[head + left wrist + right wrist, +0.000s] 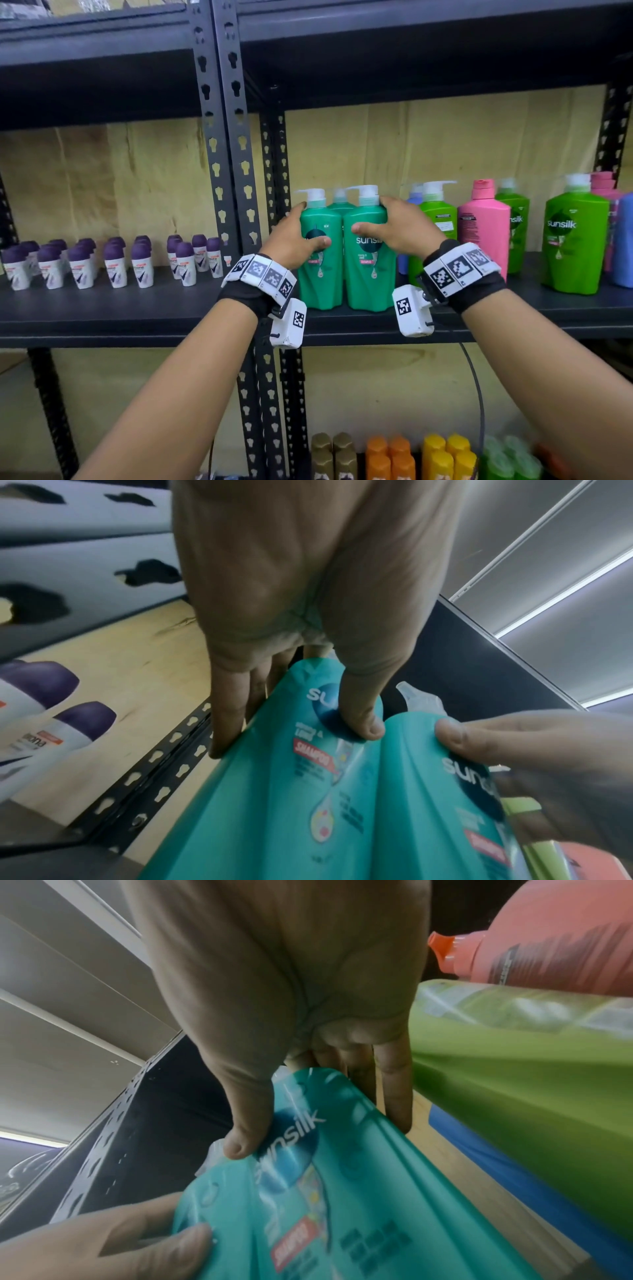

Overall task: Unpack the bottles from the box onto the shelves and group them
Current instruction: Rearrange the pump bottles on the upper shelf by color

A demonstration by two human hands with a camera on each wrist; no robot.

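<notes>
I clasp two teal shampoo bottles on the middle shelf (342, 325): my left hand (294, 236) grips the left teal bottle (320, 270), my right hand (399, 228) the right teal bottle (368, 274), probably pressing them together to group them.

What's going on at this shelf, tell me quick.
A person is stocking shampoo. The left hand grips one teal pump bottle and the right hand grips the teal bottle beside it. Both stand upright and pressed together on the middle shelf, with a third teal bottle behind them. Light green, pink and blue bottles stand to their right, and small purple-capped roll-ons to their left.
</notes>
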